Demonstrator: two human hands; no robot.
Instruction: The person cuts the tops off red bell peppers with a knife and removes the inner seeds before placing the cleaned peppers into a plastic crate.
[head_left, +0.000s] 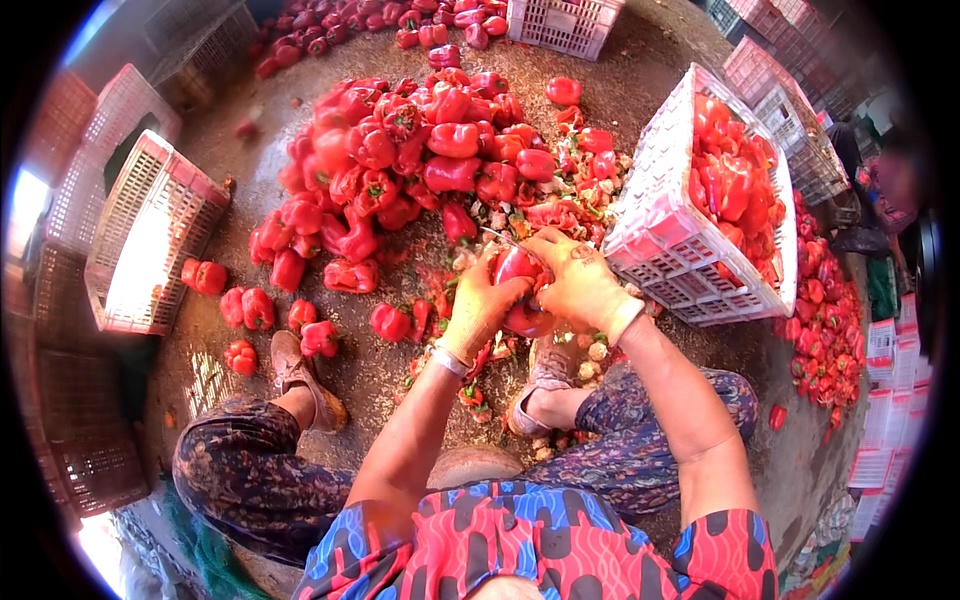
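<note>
My left hand (478, 307), in a yellow-orange work glove, grips a red bell pepper (516, 266) from its left side. On the pepper's right, my right hand (581, 281) wears a matching glove. A thin metal blade (501, 237), apparently a small knife, juts from the right hand's fingers over the top of the pepper; its handle is hidden. Just below the hands, another red pepper piece (529, 321) shows, partly covered. Beyond them rises a large heap of whole red bell peppers (454, 140). Cut cores and seedy scraps (589, 180) litter the heap's right side.
A white plastic crate (660, 259) of cut red peppers (731, 176) tilts at right. Another crate (142, 240) stands left. Loose peppers (257, 307) lie near my left shoe (300, 375). More peppers (821, 322) are piled far right, near another person (889, 180).
</note>
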